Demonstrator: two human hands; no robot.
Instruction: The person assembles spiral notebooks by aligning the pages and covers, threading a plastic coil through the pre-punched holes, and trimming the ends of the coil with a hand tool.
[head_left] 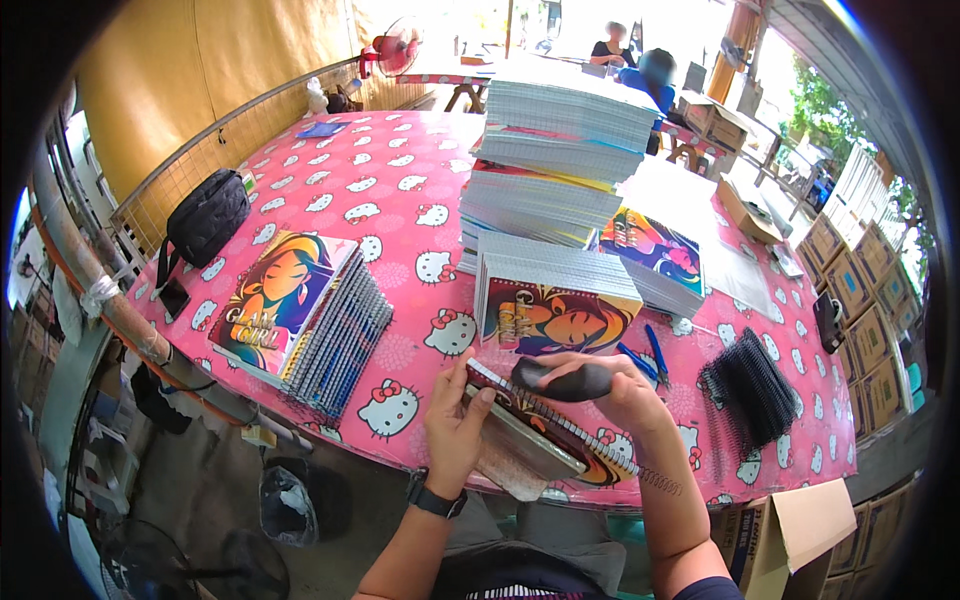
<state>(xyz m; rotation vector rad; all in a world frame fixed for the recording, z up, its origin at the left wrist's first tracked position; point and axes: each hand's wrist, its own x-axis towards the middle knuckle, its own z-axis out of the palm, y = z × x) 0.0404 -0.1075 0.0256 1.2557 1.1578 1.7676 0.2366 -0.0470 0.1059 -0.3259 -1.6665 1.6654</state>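
At the table's near edge, my left hand (pixel 457 420) holds a notebook (pixel 540 440) with a colourful cover, thumb on top, fingers wrapped around its end. A coil (pixel 600 438) runs along the notebook's edge, and its loose end sticks out past the corner beside my right forearm. Over that edge my right hand (pixel 622 388) is closed around a dark, cloth-like thing (pixel 568 381), which covers part of the fingers; whether it is held or worn is unclear. Close by on the right lie blue-handled pliers (pixel 655 352) and a pile of black coils (pixel 750 390).
A pink patterned cloth (pixel 410 270) covers the table. Spiral-bound notebooks (pixel 335 345) are stacked left, near a black bag (pixel 207 218) and a phone (pixel 174 297). Ahead rise tall stacks of unbound books (pixel 560 170). Cartons (pixel 870 330) line the right; two people sit far back.
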